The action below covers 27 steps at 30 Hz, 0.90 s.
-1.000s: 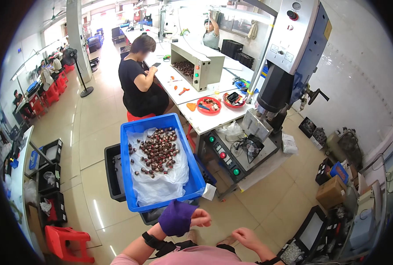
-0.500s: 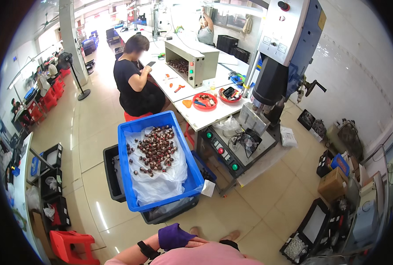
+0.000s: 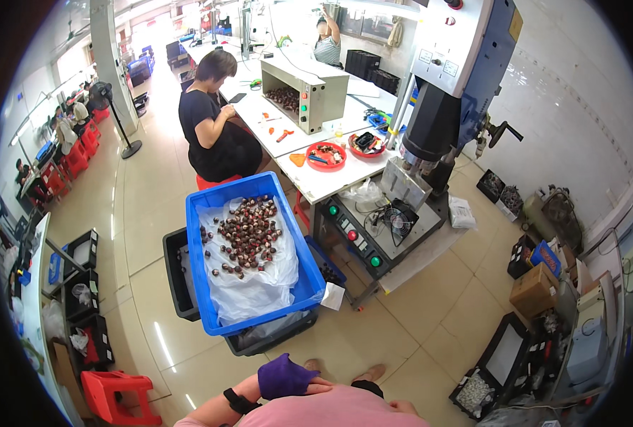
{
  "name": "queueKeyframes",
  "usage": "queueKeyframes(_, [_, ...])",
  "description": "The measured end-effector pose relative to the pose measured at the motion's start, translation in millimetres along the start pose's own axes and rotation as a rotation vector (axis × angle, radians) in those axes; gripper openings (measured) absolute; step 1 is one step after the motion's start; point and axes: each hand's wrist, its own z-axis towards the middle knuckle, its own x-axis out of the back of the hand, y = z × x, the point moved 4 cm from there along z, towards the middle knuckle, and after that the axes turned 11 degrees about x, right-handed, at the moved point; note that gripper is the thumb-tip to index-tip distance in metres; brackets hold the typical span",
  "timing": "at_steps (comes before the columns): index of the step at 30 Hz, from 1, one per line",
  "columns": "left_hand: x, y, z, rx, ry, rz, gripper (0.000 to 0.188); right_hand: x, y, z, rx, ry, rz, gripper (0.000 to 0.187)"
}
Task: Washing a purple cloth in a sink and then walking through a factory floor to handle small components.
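My left hand [image 3: 320, 386] lies against my pink shirt [image 3: 331, 409], its bare fingers stretched out flat. A purple cloth covering [image 3: 283, 375] hides most of that hand, and a black band [image 3: 240, 402] circles the wrist. Only a small part of my right hand [image 3: 404, 406] shows by the shirt at the lower edge; its fingers cannot be made out. Ahead of me stands a blue plastic bin [image 3: 213, 327], the nearest thing to my left hand. White plastic film [image 3: 259, 290] lines it, with many small dark red-brown and whitish round pieces [image 3: 249, 231] heaped on top.
Black crates [image 3: 181, 302] are under the bin. A white worktable [image 3: 316, 181] carries a grey metal box [image 3: 323, 92] and red trays [image 3: 326, 154]. A press machine [image 3: 437, 107] stands right. A seated person [image 3: 213, 128] is beyond the bin; a red stool [image 3: 117, 390] is lower left.
My view has shifted slightly. Part of my right hand now shows at the lower edge. The seated person's phone has gone from their hand to the tabletop.
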Motion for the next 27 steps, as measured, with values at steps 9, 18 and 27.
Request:
queueKeyframes(9, [3.4,0.0,22.2,0.584,-0.036,-0.559,0.016,-3.9,9.0,-5.0,-0.106,0.001,0.207,0.029])
queueKeyframes(18, [19.8,-3.2,23.3,0.730,-0.205,-0.531,0.015,-23.7,39.5,-8.0,-0.172,0.059,0.472,0.034])
queueKeyframes(27, [-4.8,-26.6,0.5,0.531,-0.012,-0.589,0.021,-28.9,87.1,-2.3,-0.141,0.189,0.448,0.028])
